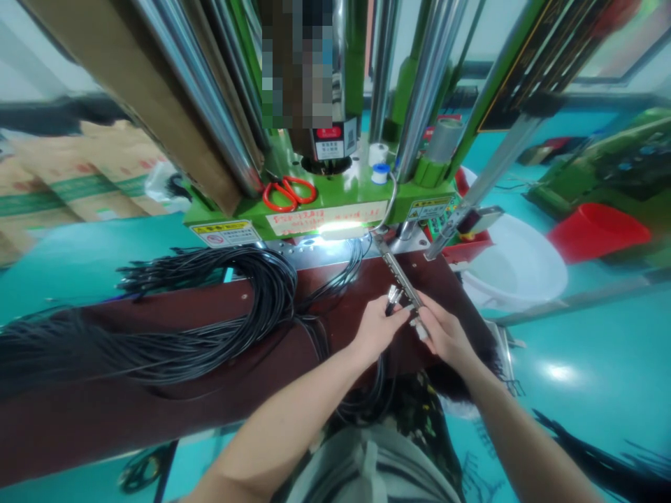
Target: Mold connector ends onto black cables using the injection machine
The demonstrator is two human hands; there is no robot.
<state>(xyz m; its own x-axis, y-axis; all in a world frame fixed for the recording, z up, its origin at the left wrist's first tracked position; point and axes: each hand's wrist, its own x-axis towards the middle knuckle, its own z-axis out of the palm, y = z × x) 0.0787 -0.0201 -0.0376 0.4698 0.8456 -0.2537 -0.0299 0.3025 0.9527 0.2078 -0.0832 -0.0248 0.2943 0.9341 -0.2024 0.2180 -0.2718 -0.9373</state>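
A long, narrow metal bar (401, 271) with small notches along it slants over the brown table in front of the machine. Around its near end my right hand (445, 330) is closed, thumb on top. My left hand (378, 327) is beside the bar with fingers pinched on black cable ends with silvery metal tips (392, 297). A small pale block (420, 328) shows by the right fingers; whether it is part of the bar I cannot tell. Thin black cables (378, 381) hang below my left hand.
A large bundle of black cables (267, 279) lies across the brown table (210, 405) on the left. The green machine (356, 192) stands ahead with a lit lamp, red-handled scissors (289, 193) and a blue-and-white spool (381, 173). A white tub (524, 258) and red bucket (600, 232) stand right.
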